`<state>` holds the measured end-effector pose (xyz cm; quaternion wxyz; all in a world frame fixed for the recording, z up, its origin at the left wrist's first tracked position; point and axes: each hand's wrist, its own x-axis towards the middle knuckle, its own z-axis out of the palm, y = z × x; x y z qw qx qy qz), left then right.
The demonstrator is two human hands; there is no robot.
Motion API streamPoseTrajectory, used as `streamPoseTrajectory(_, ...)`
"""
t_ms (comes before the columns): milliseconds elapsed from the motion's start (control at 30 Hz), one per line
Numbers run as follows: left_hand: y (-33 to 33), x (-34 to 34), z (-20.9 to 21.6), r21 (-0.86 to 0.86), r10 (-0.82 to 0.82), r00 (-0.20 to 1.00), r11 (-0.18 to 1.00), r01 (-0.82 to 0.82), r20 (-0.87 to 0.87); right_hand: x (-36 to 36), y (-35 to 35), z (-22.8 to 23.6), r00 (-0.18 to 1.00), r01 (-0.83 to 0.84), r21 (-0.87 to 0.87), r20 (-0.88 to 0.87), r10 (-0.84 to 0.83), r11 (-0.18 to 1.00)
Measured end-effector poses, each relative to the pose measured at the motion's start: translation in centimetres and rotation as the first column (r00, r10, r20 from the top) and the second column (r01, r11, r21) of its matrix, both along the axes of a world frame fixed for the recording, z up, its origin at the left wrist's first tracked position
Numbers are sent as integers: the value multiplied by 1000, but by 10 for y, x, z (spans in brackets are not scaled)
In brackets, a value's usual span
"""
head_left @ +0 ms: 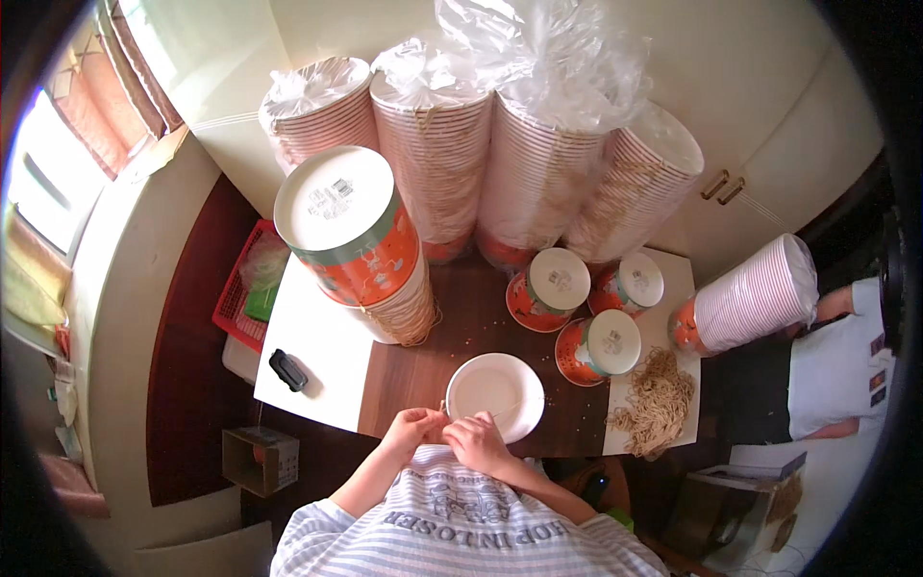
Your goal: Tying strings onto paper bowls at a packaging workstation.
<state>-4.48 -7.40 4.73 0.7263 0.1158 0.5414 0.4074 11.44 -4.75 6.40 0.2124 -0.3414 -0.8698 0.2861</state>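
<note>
Both my hands meet at the near rim of a paper bucket (pixel 495 392), whose white inside faces up in front of me. My left hand (pixel 415 430) is closed in a pinch at its near left edge. Close beside it, my right hand (pixel 475 444) has its fingers bent and pressed together against the near rim. Whatever the fingertips hold is too small to make out. A tangled pile of tan cord (pixel 658 404) lies at the table's right end. Three upside-down orange paper buckets (pixel 598 348) stand beyond my right hand.
Tall plastic-wrapped bucket stacks (pixel 433 159) line the back. An upturned orange bucket stack (pixel 361 231) with tan cords stands left, near a black object (pixel 287 370). A red basket (pixel 245 288) sits beyond the left edge. At right, another person (pixel 841 365) stands by a wrapped stack (pixel 755 293).
</note>
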Motion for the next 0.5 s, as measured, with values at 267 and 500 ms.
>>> streamPoseTrajectory(267,21,-13,-13,-6,-80,996,997,80,26,0,-6,1,990,-69,-67,114,77,995)
streamPoseTrajectory(500,17,3,-16,-21,-100,989,994,103,108,21,-1,8,891,-57,163,454,-24,985)
